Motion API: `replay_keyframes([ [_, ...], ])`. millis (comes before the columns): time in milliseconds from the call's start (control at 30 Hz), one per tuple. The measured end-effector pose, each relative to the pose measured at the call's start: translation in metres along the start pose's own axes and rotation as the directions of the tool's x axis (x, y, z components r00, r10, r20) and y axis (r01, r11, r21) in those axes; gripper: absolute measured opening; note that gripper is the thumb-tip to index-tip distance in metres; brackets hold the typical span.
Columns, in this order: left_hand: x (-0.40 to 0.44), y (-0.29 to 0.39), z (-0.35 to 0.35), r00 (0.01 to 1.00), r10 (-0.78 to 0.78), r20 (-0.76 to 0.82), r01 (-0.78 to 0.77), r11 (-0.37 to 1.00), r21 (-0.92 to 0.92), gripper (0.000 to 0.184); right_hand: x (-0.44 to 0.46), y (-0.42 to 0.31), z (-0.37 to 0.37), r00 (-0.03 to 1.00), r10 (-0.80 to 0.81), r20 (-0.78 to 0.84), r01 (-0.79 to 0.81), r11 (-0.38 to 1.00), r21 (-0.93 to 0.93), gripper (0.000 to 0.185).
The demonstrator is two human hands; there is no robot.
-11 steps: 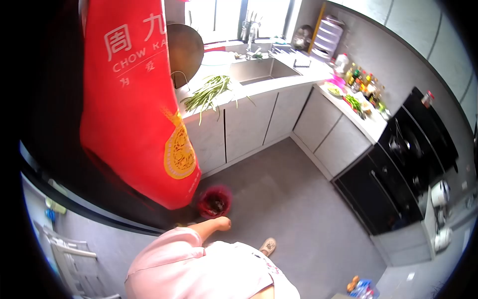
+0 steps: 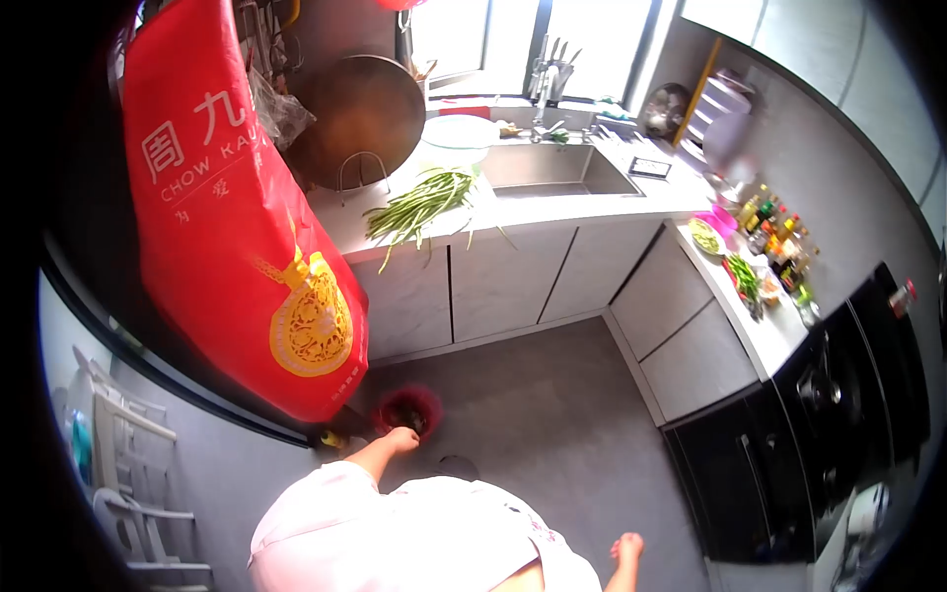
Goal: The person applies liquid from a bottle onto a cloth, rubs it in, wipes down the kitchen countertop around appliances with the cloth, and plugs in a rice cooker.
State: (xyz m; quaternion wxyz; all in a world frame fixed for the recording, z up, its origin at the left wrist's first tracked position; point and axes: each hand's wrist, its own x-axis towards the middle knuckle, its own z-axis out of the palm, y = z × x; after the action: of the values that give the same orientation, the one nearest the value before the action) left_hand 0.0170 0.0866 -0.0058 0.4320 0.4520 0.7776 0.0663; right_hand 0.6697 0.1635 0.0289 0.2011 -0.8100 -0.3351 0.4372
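Observation:
My left hand (image 2: 402,439) is closed at the near rim of a red bin (image 2: 418,397) low by the dark cabinet side. Dark contents show inside the bin; the fingertips are too small to see clearly. My right hand (image 2: 627,546) hangs over the floor at the lower right, fingers curled, with nothing visible in it. A large red bag (image 2: 227,227) with white lettering and a gold emblem hangs at the left, above the bin. Long green beans (image 2: 424,209) lie on the counter (image 2: 340,222), some drooping over its edge.
A steel sink (image 2: 562,170) sits under the window, beside a big round pan lid (image 2: 363,118). Bottles (image 2: 779,232) and plates of cut green vegetables (image 2: 745,279) stand on the right counter. A black stove (image 2: 824,395) is at the right, white chairs (image 2: 128,424) at the left.
My view has shifted, moving the kitchen right and down in the picture. My left hand and the red bin have moved left together across the floor. My right hand has come into view.

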Motion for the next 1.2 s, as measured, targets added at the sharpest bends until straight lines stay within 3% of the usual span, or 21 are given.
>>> replay_keyframes([
  [33,-0.002,0.019,-0.007,0.999,-0.034,-0.039,0.030,0.993,-0.118,0.031,0.007,-0.054,0.003,1.000,-0.003,0.002,0.003,0.997,0.077,0.013],
  [67,0.000,0.041,-0.020,0.994,-0.066,-0.082,0.046,0.972,-0.232,0.032,0.025,-0.098,0.012,0.997,-0.068,0.034,0.067,0.997,0.039,0.010],
  [200,0.041,0.113,-0.074,0.949,0.068,-0.308,-0.185,0.911,-0.369,0.032,0.092,-0.217,0.091,0.950,-0.264,0.167,0.257,0.964,0.064,0.018],
  [233,0.055,0.134,-0.091,0.874,0.192,-0.447,-0.324,0.915,-0.241,0.031,0.105,-0.233,0.112,0.894,-0.383,0.231,0.378,0.923,0.070,0.019],
  [267,0.068,0.160,-0.111,0.815,0.233,-0.530,-0.399,0.890,-0.221,0.029,0.080,-0.282,0.121,0.870,-0.392,0.301,0.432,0.898,-0.080,0.019],
  [300,0.081,0.184,-0.149,0.672,0.329,-0.664,-0.519,0.848,-0.105,0.023,0.115,-0.284,0.167,0.741,-0.601,0.299,0.663,0.724,-0.189,0.020],
  [333,0.101,0.205,-0.170,0.513,0.418,-0.750,-0.612,0.790,0.022,0.020,0.132,-0.294,0.190,0.648,-0.686,0.331,0.758,0.624,-0.191,0.020],
  [367,0.116,0.234,-0.193,0.440,0.434,-0.786,-0.638,0.767,0.066,0.020,0.125,-0.324,0.195,0.645,-0.663,0.380,0.761,0.601,-0.243,0.021],
  [467,0.156,0.298,-0.284,0.266,0.499,-0.824,-0.660,0.718,0.221,0.021,0.110,-0.414,0.246,0.560,-0.677,0.479,0.808,0.573,-0.135,0.021],
  [567,0.195,0.331,-0.329,0.249,0.547,-0.799,-0.644,0.710,0.285,0.022,0.105,-0.477,0.262,0.449,-0.750,0.485,0.883,0.455,-0.114,0.021],
  [667,0.240,0.340,-0.376,0.404,0.579,-0.708,-0.602,0.751,0.270,0.034,0.114,-0.542,0.297,0.446,-0.739,0.505,0.842,0.537,0.042,0.017],
  [700,0.255,0.341,-0.375,0.413,0.568,-0.712,-0.602,0.757,0.256,0.034,0.120,-0.557,0.297,0.449,-0.731,0.514,0.842,0.539,0.031,0.017],
  [767,0.278,0.337,-0.370,0.543,0.470,-0.696,-0.477,0.855,0.205,0.050,0.121,-0.595,0.308,0.379,-0.750,0.542,0.848,0.516,0.119,0.016],
  [800,0.286,0.338,-0.363,0.552,0.452,-0.701,-0.474,0.862,0.182,0.050,0.129,-0.615,0.310,0.367,-0.745,0.557,0.831,0.532,0.165,0.016],
  [900,0.296,0.329,-0.370,0.612,0.215,-0.761,-0.168,0.976,0.141,0.062,0.120,-0.705,0.331,0.289,-0.748,0.597,0.785,0.542,0.299,0.016],
  [1000,0.296,0.316,-0.385,0.578,0.071,-0.813,-0.170,0.985,-0.035,0.059,0.131,-0.804,0.372,0.145,-0.776,0.614,0.804,0.454,0.385,0.017],
  [1067,0.295,0.316,-0.387,0.558,0.002,-0.830,-0.061,0.997,-0.039,0.058,0.144,-0.871,0.413,0.018,-0.813,0.582,0.833,0.334,0.441,0.018],
  [1100,0.297,0.317,-0.382,0.521,0.001,-0.853,-0.042,0.999,-0.025,0.056,0.162,-0.900,0.440,-0.059,-0.836,0.546,0.885,0.209,0.416,0.018],
  [1167,0.295,0.323,-0.388,0.450,-0.015,-0.893,-0.015,1.000,-0.024,0.052,0.173,-0.963,0.498,-0.112,-0.875,0.471,0.910,0.101,0.403,0.020],
  [1200,0.296,0.329,-0.384,0.424,-0.027,-0.905,-0.010,0.999,-0.034,0.050,0.176,-0.990,0.521,-0.194,-0.900,0.390,0.927,-0.037,0.374,0.020],
])
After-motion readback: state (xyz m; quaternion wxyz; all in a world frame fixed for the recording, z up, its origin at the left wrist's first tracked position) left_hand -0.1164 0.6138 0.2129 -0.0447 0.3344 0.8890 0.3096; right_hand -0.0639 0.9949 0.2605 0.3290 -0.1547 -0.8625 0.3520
